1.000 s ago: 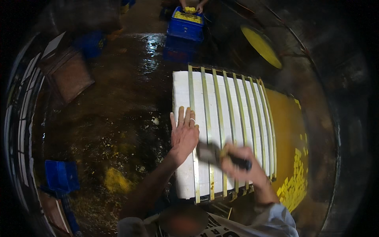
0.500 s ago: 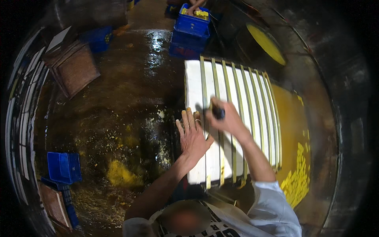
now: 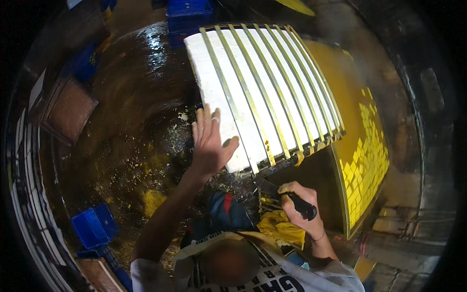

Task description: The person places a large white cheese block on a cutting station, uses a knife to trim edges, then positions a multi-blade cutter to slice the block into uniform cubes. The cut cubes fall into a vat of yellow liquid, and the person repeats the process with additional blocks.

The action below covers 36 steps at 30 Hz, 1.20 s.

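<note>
A thick white slab (image 3: 206, 73) lies under a row of brass-coloured slats (image 3: 267, 144) that run from its far side to its near side. My left hand (image 3: 211, 148) rests with fingers spread on the slab's left edge, near its close corner. In my right hand (image 3: 314, 225) is a knife (image 3: 303, 208), its dark handle wrapped by my fingers. The knife's blade points left toward the near end of the first slat, just off the slab's near edge. Whether the tip touches the slat I cannot tell.
To the right stands a yellow-brown board (image 3: 323, 61) with many small yellow blocks (image 3: 360, 163) on it. A yellow cloth (image 3: 282, 226) lies close to my body. Blue crates (image 3: 189, 9) stand at the back, another blue crate (image 3: 95, 225) at lower left. The floor (image 3: 141, 97) looks wet.
My right hand with the knife has come from the middle of the slab toward me, past its near edge. My left hand stays on the left edge. The view has shifted and turned.
</note>
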Each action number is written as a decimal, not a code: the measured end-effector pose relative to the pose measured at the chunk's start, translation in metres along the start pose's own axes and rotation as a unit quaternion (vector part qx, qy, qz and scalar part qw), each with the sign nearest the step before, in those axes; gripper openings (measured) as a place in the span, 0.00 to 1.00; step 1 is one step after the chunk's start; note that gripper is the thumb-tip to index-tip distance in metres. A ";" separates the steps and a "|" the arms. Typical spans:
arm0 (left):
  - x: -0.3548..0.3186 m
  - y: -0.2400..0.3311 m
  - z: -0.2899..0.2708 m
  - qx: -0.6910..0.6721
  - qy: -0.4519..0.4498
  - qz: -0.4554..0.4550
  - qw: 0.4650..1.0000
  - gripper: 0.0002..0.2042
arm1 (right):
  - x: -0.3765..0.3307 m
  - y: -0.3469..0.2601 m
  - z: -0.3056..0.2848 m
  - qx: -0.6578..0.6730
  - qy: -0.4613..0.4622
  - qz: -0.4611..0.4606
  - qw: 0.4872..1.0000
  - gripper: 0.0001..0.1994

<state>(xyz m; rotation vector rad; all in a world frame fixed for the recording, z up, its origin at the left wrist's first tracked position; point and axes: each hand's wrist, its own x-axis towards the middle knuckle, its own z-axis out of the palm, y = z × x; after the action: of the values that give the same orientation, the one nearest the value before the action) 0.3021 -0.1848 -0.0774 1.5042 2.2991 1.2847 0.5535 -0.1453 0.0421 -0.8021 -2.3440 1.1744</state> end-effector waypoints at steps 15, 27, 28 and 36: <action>0.123 -0.013 0.027 0.079 -0.136 0.176 0.972 0.24 | -0.071 0.240 0.193 -0.041 0.272 0.438 0.856 0.35; 0.432 -0.144 0.047 0.150 -0.175 0.021 0.973 0.34 | 0.068 0.081 0.098 0.451 0.581 0.267 0.623 0.27; 0.441 -0.140 0.049 0.141 -0.210 0.007 0.967 0.33 | 0.074 0.086 0.103 0.327 0.625 0.370 0.604 0.27; 0.457 -0.046 -0.055 -0.155 -0.521 -0.087 0.835 0.26 | -0.025 0.087 0.144 0.216 0.681 0.327 0.619 0.32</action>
<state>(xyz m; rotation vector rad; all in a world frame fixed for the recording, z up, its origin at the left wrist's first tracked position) 0.0125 0.1393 0.0795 1.3230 1.3737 0.4925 0.5171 -0.2043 -0.1129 -1.5974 -0.4574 0.7151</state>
